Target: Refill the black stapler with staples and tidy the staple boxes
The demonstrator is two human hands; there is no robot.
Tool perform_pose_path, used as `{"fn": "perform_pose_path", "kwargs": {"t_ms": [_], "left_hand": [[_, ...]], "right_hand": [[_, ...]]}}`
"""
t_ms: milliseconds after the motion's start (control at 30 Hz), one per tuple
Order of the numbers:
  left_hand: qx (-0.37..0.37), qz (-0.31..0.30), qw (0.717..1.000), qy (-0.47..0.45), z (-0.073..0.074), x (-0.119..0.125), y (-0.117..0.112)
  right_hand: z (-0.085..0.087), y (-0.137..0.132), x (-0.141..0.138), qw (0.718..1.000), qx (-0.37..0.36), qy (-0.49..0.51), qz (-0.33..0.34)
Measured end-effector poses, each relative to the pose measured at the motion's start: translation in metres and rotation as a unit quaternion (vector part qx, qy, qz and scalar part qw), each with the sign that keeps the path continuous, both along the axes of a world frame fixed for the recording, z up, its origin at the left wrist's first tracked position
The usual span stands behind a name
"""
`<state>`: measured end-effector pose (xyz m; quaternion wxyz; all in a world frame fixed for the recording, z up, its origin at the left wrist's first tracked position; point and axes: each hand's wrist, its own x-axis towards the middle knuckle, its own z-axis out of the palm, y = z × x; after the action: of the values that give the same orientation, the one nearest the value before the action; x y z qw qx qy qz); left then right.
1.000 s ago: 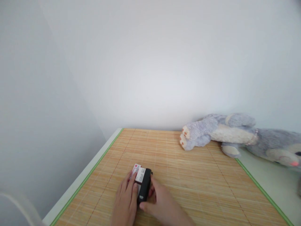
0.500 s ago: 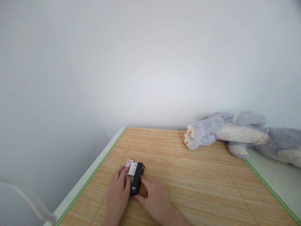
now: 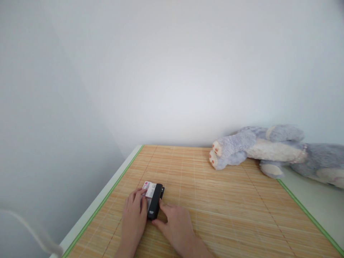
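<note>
A black stapler (image 3: 155, 201) lies lengthwise on the bamboo mat, pointing away from me. Close against its left side is a small white box with red print (image 3: 149, 189), partly hidden under my fingers. My left hand (image 3: 134, 215) rests over the box, fingers bent onto it and the thumb near the stapler's left side. With thumb and forefinger, my right hand (image 3: 177, 222) grips the stapler at its near end and right side. Its other fingers are curled underneath, mostly out of sight.
A bamboo mat (image 3: 228, 208) with green edging covers the white table. A grey plush toy (image 3: 279, 147) lies on its side along the back right, against a pale wall (image 3: 172, 71). At the lower left, a blurred white cord (image 3: 29, 229) hangs in front.
Both hands, the stapler and the box sit slightly farther left and higher in the picture, while the background has shifted a little too. The hold looks the same.
</note>
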<state>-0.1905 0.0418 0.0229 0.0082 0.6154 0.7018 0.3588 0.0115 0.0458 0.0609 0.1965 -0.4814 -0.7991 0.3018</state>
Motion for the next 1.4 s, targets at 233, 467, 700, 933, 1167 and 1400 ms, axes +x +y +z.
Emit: {"fn": "perform_pose_path", "kwargs": {"t_ms": [233,467,700,933,1167,1400], "left_hand": [[0.009,0.018,0.999,-0.03,-0.006,-0.001,0.002],[0.011,0.023,0.999,-0.032,-0.006,0.0,0.001],[0.015,0.024,0.999,-0.033,-0.006,0.003,0.001],[0.029,0.028,0.998,-0.043,-0.003,-0.001,-0.001],[0.078,0.062,0.995,-0.018,0.014,0.001,-0.012],[0.084,0.088,0.99,-0.071,0.01,0.007,-0.016]], "right_hand": [[0.002,0.002,0.001,1.0,-0.001,-0.013,-0.011],[0.007,0.002,0.001,1.0,0.001,-0.019,-0.008],[0.004,0.001,0.001,1.0,-0.013,-0.01,-0.012],[-0.002,0.002,0.001,1.0,-0.015,-0.019,-0.015],[0.003,0.005,0.024,0.999,-0.046,0.004,-0.012],[0.007,0.003,0.031,1.0,-0.014,-0.001,0.001]]}}
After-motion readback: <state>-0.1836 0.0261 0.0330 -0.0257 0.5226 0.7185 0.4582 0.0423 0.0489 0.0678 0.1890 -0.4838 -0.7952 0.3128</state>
